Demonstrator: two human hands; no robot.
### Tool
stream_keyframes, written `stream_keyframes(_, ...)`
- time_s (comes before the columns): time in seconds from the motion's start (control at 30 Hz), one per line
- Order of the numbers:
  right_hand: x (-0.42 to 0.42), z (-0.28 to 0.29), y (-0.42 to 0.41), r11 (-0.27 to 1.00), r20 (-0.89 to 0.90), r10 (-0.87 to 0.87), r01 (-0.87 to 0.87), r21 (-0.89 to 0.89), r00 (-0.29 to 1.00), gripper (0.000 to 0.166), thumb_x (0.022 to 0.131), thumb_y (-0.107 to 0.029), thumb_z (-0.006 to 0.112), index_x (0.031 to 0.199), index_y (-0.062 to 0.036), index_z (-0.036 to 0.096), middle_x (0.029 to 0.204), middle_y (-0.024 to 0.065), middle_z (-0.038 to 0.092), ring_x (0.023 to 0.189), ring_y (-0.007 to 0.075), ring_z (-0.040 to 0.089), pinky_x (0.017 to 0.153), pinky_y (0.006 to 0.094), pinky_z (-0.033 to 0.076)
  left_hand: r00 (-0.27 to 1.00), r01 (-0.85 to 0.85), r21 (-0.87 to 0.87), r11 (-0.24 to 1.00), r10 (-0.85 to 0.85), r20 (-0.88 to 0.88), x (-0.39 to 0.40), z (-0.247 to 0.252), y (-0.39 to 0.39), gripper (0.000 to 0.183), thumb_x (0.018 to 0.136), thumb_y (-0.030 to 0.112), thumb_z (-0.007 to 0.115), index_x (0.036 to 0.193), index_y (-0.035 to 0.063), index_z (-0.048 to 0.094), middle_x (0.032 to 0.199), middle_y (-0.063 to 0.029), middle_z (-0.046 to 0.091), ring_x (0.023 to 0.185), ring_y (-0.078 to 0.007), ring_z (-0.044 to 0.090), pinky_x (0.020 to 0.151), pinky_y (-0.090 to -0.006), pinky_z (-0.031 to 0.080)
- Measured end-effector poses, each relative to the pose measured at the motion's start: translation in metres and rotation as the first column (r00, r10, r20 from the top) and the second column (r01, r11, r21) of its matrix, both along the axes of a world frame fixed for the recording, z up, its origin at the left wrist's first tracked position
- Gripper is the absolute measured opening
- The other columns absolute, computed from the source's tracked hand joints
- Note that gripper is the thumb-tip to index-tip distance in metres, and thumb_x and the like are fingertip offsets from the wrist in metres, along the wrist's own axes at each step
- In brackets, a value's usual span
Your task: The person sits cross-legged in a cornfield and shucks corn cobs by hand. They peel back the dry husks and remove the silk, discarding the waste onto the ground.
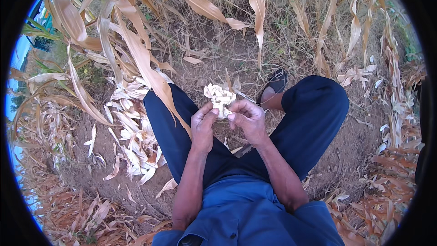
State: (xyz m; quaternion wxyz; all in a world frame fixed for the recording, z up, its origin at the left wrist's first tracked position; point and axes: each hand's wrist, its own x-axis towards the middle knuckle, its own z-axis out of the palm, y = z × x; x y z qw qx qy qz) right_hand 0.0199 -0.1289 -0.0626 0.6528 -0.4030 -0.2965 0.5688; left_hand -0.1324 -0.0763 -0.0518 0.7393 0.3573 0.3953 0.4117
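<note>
Between my hands, in front of my lap, is a pale, lumpy, knotted-looking piece (222,98); its exact kind cannot be told. My left hand (204,122) pinches its lower left side between thumb and fingers. On the lower right side, my right hand (249,119) has its thumb and bent fingertips against the same piece. Both forearms reach forward over my dark trousers (307,119). My knees are bent and spread, and a dark shoe (277,83) shows beyond the right shin.
Dry corn leaves (146,65) hang from the upper left, one across my left thigh. A heap of pale corn husks (136,136) lies left of that leg. More dry stalks and leaves (392,102) stand at the right. Dry grass (218,24) covers the ground ahead.
</note>
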Motion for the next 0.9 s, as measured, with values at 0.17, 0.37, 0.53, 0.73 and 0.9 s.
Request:
stream_keyframes(0.17, 0.001, 0.004, 0.000, 1.000, -0.020, -0.023, 0.023, 0.009, 1.000, 0.013, 0.093, 0.000, 0.071, 0.104, -0.0004, 0.063, 0.090, 0.0037, 0.066, 0.068, 0.0078, 0.063, 0.060, 0.0224, 0.053, 0.999, 0.037, 0.094, 0.995, -0.039, 0.017, 0.001, 0.004, -0.003, 0.029, 0.095, 0.005, 0.060, 0.121, -0.0047, 0.067, 0.110, -0.0046, 0.068, 0.102, -0.0111, 0.063, 0.094, -0.0277, 0.046)
stream_keyframes(0.37, 0.002, 0.004, -0.001, 0.999, -0.124, -0.022, 0.026, 0.033, 0.992, 0.014, 0.093, -0.001, 0.071, 0.104, -0.0008, 0.062, 0.088, 0.0049, 0.066, 0.068, 0.0088, 0.064, 0.061, 0.0229, 0.054, 0.995, 0.052, 0.150, 0.987, -0.064, 0.076, 0.001, 0.001, -0.004, 0.031, 0.094, 0.004, 0.059, 0.123, -0.0061, 0.067, 0.119, -0.0068, 0.066, 0.110, -0.0145, 0.062, 0.100, -0.0308, 0.045)
stream_keyframes(0.53, 0.002, 0.005, -0.003, 1.000, -0.088, -0.029, 0.029, -0.001, 0.996, 0.018, 0.092, -0.002, 0.073, 0.106, -0.0008, 0.061, 0.090, 0.0046, 0.066, 0.069, 0.0086, 0.064, 0.062, 0.0229, 0.055, 0.995, 0.025, 0.097, 0.995, -0.034, 0.094, 0.008, 0.007, -0.006, 0.029, 0.095, 0.007, 0.059, 0.121, -0.0055, 0.067, 0.121, -0.0066, 0.065, 0.109, -0.0143, 0.062, 0.100, -0.0303, 0.045)
stream_keyframes(0.73, -0.006, 0.012, -0.001, 0.994, -0.070, -0.104, 0.106, 0.030, 0.992, 0.026, 0.092, -0.010, 0.078, 0.110, -0.0010, 0.061, 0.092, 0.0040, 0.066, 0.071, 0.0078, 0.064, 0.062, 0.0218, 0.054, 0.999, 0.017, 0.111, 0.994, -0.022, 0.045, 0.011, 0.001, -0.005, 0.024, 0.096, 0.010, 0.061, 0.114, -0.0048, 0.068, 0.114, -0.0043, 0.064, 0.100, -0.0102, 0.062, 0.091, -0.0268, 0.048)
stream_keyframes(0.9, -0.003, 0.009, -0.003, 0.990, 0.036, -0.131, 0.133, -0.049, 0.991, 0.026, 0.093, -0.012, 0.078, 0.110, -0.0011, 0.061, 0.092, 0.0041, 0.067, 0.070, 0.0062, 0.063, 0.059, 0.0198, 0.053, 0.995, 0.066, 0.250, 0.966, -0.046, -0.088, 0.012, -0.008, -0.005, 0.026, 0.096, 0.010, 0.065, 0.115, -0.0062, 0.066, 0.111, -0.0032, 0.058, 0.095, -0.0082, 0.060, 0.081, -0.0233, 0.049)
